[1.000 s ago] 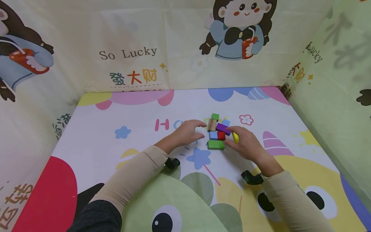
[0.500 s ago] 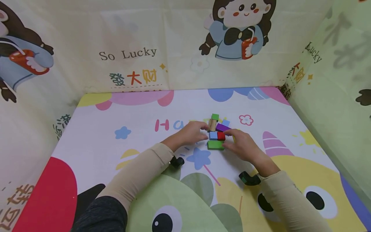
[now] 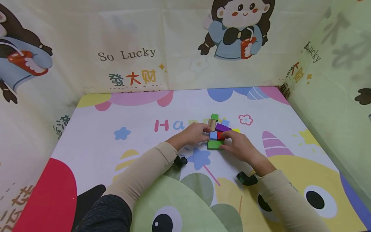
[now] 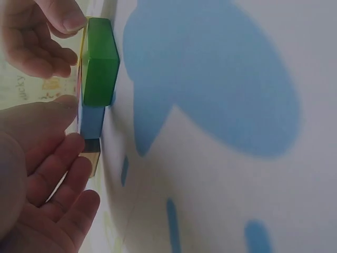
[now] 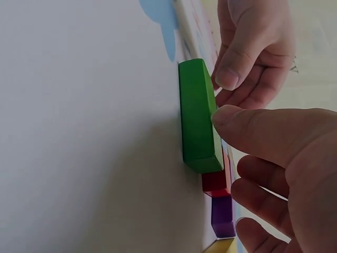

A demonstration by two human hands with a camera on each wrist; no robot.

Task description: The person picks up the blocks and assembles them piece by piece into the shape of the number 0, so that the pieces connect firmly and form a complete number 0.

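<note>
Small coloured blocks lie grouped on the table. My left hand (image 3: 195,134) is at their left side, thumb and index fingertips right by a blue block (image 3: 213,136) and a wooden block (image 3: 213,125). From the right, my right hand (image 3: 241,145) reaches in, its index finger overlapping the red block (image 3: 219,135). In the right wrist view its thumb tip meets the top edge of the long green block (image 5: 197,116). Behind the red one lie a purple block (image 3: 223,127) and a light blue block (image 3: 225,122). A yellow block (image 3: 236,130) shows partly behind my right hand.
A small green block (image 3: 214,117) stands at the far end of the group. The table (image 3: 139,109) has a printed cartoon cover. Patterned cloth (image 3: 179,64) rises at the back and both sides. A dark camera mount (image 3: 246,178) hangs at my right wrist.
My left hand has moved right, up to the blue and wooden blocks. My right hand has shifted slightly left and nearer, from beside the yellow and purple blocks to the red and long green ones.
</note>
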